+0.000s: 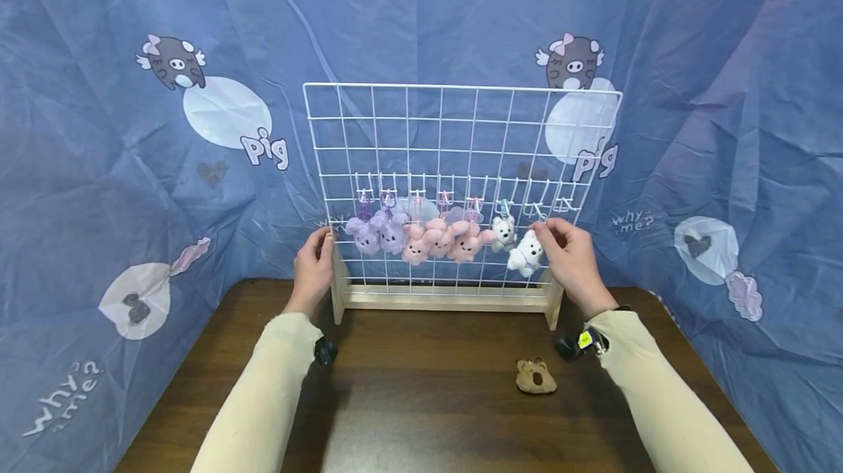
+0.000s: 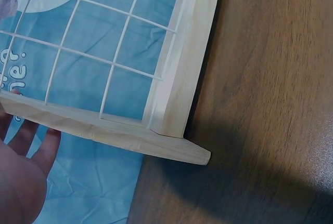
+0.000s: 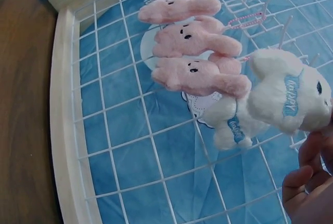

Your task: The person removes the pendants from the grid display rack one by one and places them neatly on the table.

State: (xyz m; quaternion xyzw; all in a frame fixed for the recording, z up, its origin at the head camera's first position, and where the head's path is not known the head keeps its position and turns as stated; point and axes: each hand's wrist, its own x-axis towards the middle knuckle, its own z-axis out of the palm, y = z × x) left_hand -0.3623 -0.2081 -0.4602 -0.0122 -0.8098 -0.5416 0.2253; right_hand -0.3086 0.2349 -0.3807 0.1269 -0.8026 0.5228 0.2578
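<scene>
A white wire grid rack (image 1: 424, 120) on a wooden stand (image 1: 444, 303) stands upright on the table. My left hand (image 1: 312, 269) grips the stand's left wooden post (image 2: 119, 140), fingers behind it. My right hand (image 1: 574, 261) pinches a white bear plush keychain (image 1: 525, 254) by its top, in front of the grid near the right-hand hooks; in the right wrist view the bear (image 3: 276, 91) wears a blue ribbon with lettering. Beside it, another white bear plush (image 1: 503, 232) hangs from a hook by a blue-green chain.
Three pink plush keychains (image 1: 416, 244) and two purple ones (image 1: 364, 237) hang on hooks further left. A brown plush (image 1: 536, 377) lies on the wooden table (image 1: 421, 385), at the front right. Blue printed cloth (image 1: 461, 12) hangs behind and at both sides.
</scene>
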